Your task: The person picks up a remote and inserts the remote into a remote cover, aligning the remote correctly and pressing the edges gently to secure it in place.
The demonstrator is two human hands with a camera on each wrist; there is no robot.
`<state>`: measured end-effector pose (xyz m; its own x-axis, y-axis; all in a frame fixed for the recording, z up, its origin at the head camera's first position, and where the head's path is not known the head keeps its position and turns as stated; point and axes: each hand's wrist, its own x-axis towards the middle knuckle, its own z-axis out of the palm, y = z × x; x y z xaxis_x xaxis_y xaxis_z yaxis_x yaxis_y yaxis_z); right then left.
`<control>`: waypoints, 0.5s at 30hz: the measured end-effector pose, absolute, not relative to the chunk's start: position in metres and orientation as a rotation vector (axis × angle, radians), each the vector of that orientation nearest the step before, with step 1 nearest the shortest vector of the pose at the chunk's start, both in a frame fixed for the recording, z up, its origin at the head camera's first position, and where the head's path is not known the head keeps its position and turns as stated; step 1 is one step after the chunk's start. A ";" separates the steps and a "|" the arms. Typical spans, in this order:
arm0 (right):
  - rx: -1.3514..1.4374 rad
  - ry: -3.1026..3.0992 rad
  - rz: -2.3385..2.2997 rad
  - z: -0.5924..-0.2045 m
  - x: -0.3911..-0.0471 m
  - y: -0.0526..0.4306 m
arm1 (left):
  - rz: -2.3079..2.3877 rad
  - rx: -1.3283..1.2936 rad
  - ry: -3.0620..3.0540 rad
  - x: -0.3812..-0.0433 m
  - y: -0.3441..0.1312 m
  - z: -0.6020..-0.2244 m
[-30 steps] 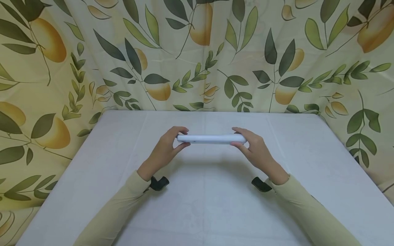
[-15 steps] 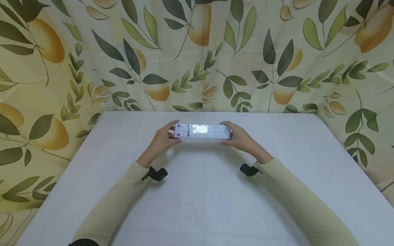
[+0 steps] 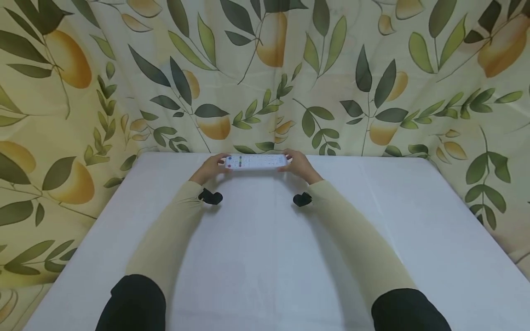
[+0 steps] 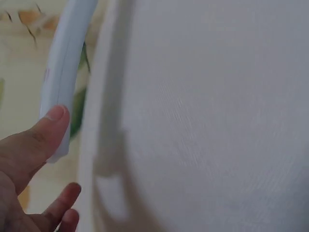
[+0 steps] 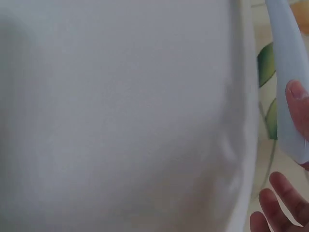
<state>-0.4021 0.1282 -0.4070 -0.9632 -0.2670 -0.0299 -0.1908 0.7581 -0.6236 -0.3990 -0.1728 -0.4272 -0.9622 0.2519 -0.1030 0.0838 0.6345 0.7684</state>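
Observation:
A white remote control (image 3: 256, 162) with rows of small buttons, a few of them coloured, is held level near the table's far edge, its button face toward the head camera. My left hand (image 3: 210, 168) grips its left end, the thumb on the near long side. At the right end my right hand (image 3: 301, 166) pinches it the same way. In the left wrist view the remote's smooth side (image 4: 67, 63) shows under the thumb, with other fingers spread below. The right wrist view shows the opposite end (image 5: 289, 72) under the right thumb, several fingertips lower down.
A white cloth covers the table (image 3: 265, 257), and shadows of the arms fall on it. Behind the far edge hangs a curtain (image 3: 248, 55) printed with leaves and yellow fruit. Black wrist mounts (image 3: 211, 196) sit at both cuffs.
Both hands have carried the remote control away from the body toward the table's far edge and slightly left. It has turned from edge-on to showing its button face.

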 end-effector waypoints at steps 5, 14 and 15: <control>-0.301 2.898 -0.804 -0.423 -0.406 0.120 | 0.857 0.134 2.734 -0.406 -0.177 -0.445; -0.180 2.931 -0.722 -0.428 -0.397 0.113 | 0.785 0.095 2.808 -0.384 -0.168 -0.437; -0.194 2.928 -0.728 -0.428 -0.397 0.114 | 0.777 0.115 2.818 -0.384 -0.169 -0.438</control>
